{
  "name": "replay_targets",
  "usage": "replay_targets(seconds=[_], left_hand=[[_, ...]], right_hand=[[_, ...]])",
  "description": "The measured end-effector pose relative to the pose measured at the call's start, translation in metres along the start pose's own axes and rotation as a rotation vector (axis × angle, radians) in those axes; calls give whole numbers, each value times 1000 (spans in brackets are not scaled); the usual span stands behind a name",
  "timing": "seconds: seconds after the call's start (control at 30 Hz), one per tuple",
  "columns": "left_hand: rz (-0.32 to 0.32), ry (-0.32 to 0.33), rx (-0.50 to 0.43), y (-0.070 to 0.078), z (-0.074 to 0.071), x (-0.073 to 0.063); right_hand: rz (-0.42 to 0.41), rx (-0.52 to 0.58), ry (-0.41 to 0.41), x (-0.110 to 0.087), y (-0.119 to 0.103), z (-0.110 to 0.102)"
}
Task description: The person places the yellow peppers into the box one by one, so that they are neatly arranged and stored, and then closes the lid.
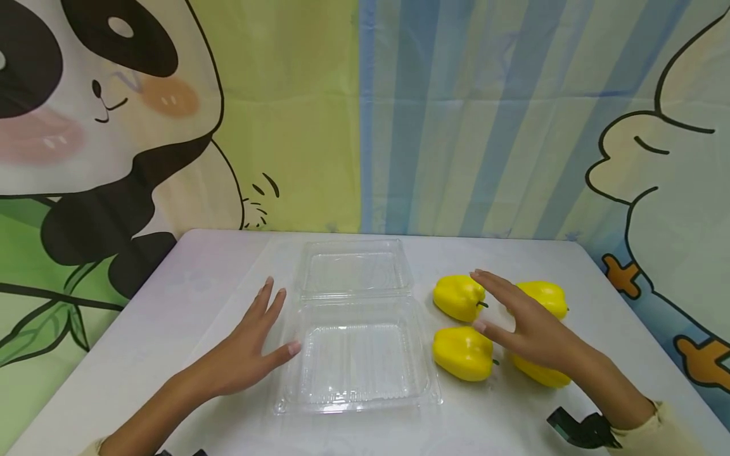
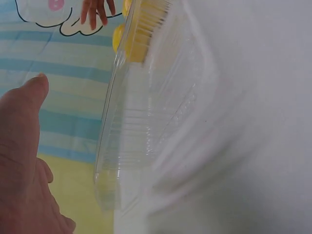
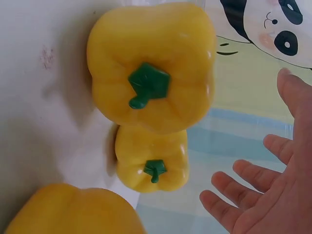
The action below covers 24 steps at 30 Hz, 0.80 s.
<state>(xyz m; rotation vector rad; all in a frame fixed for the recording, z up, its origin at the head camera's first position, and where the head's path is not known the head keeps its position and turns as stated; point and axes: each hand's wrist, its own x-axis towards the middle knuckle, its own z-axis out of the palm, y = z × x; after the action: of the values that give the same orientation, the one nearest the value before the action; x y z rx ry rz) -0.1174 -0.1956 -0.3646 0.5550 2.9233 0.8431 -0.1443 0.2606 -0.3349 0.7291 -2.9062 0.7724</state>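
A clear plastic clamshell box (image 1: 356, 354) lies opened flat on the white table, its lid (image 1: 355, 272) folded back toward the wall. Left of the box my left hand (image 1: 245, 354) hovers with fingers spread and holds nothing. My right hand (image 1: 530, 323) is held over a group of several yellow bell peppers, fingers extended, nothing in its grasp. Two peppers stand nearest the box, a rear bell pepper (image 1: 456, 296) and a front bell pepper (image 1: 461, 354). Behind the right hand, another bell pepper (image 1: 544, 296) and a bell pepper (image 1: 542, 372) are partly hidden. Green stems show in the right wrist view.
The white table (image 1: 222, 304) ends at a cloth backdrop (image 1: 456, 126) printed with a panda and stripes. A dark wrist strap piece (image 1: 584, 429) hangs at the right sleeve (image 1: 656, 434).
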Motion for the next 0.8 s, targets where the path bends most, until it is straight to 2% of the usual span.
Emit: replay_targets(seconds=[0.13,0.53,0.67,0.8], left_hand=[[12,1,-21,2,5,-9],[-24,4,-67,7,18,-24],[-14,20,-79,7,25,-28],[23,34,-88,7,32,-32]], right_hand=[[-11,17,3,-3,0,5],[-30,25,20,-11,4,16],[-47,32,18,-13,7,20],[-61,37,14,-16,10,24]])
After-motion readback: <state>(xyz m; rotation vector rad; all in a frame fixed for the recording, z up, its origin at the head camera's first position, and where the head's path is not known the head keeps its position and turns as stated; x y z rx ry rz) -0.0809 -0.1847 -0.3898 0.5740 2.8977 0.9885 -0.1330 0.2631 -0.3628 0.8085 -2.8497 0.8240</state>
